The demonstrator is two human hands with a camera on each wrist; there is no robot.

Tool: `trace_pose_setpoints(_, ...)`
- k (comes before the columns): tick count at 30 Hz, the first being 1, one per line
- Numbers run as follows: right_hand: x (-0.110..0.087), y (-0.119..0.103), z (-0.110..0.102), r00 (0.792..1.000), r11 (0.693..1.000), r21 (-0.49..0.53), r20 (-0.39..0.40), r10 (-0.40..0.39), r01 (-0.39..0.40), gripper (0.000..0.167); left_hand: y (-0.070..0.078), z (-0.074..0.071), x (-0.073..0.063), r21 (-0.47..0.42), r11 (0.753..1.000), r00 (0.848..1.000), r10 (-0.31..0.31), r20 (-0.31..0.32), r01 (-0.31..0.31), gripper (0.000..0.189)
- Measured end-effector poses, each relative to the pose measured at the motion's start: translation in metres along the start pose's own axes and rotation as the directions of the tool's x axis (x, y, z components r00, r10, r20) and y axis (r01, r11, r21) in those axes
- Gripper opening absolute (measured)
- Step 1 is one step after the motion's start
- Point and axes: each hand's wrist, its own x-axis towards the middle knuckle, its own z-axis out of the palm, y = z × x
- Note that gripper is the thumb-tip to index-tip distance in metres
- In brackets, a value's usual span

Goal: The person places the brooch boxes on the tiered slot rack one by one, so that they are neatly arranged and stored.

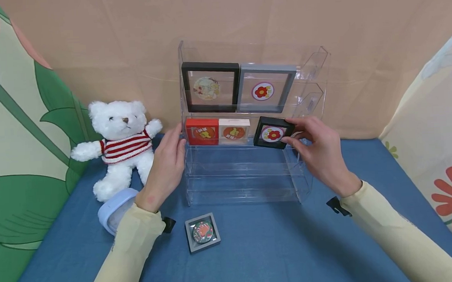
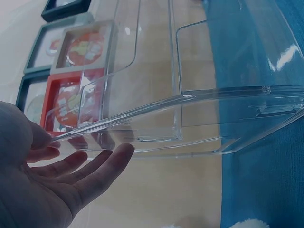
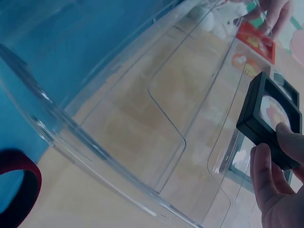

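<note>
A clear acrylic display stand (image 1: 243, 170) with stepped shelves stands on the blue cloth. My right hand (image 1: 320, 153) pinches a small black frame (image 1: 273, 133) with a red-flower badge, held tilted at the middle shelf. Beside it on that shelf sit a red frame (image 1: 202, 132) and a pale pink frame (image 1: 234, 132), both with thumbs-up badges. My left hand (image 1: 165, 161) grips the stand's left side edge between thumb and fingers; the other fingers lie along the panel's outside, as the left wrist view shows. Above stand a large black frame (image 1: 213, 109) and a grey frame (image 1: 242, 89).
A small grey frame (image 1: 191, 240) with a paw badge lies in front of the stand. At left sits a white teddy bear (image 1: 123, 127) in a striped sweater. A light blue round object (image 1: 116, 206) is partly hidden by my left sleeve. A dark red band (image 3: 31, 185) shows in the right wrist view.
</note>
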Motion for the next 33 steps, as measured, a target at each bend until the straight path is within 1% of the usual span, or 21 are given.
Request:
trace_pose_setpoints(10, 0.013, 0.006, 0.004, 1.000, 1.000, -0.021, -0.030, -0.008, 0.008, 0.049, 0.000, -0.001, 0.001, -0.003, 1.000, 1.000, 0.006, -0.006, -0.006, 0.053)
trace_pose_setpoints(17, 0.019, 0.008, 0.009, 0.999, 0.999, -0.025, -0.037, 0.026, -0.027, 0.047, 0.000, -0.002, 0.000, -0.005, 1.000, 1.000, 0.004, -0.008, -0.004, 0.053)
trace_pose_setpoints(24, 0.023, 0.011, 0.015, 0.999, 0.998, -0.058, -0.042, -0.010, 0.008, 0.045, 0.001, -0.001, 0.001, -0.004, 1.000, 1.000, 0.008, -0.010, -0.008, 0.052)
trace_pose_setpoints(33, 0.022, 0.013, 0.021, 0.999, 0.997, -0.066, -0.001, -0.039, 0.039, 0.047, 0.001, 0.000, 0.001, 0.001, 1.000, 1.000, 0.006, -0.004, -0.006, 0.053)
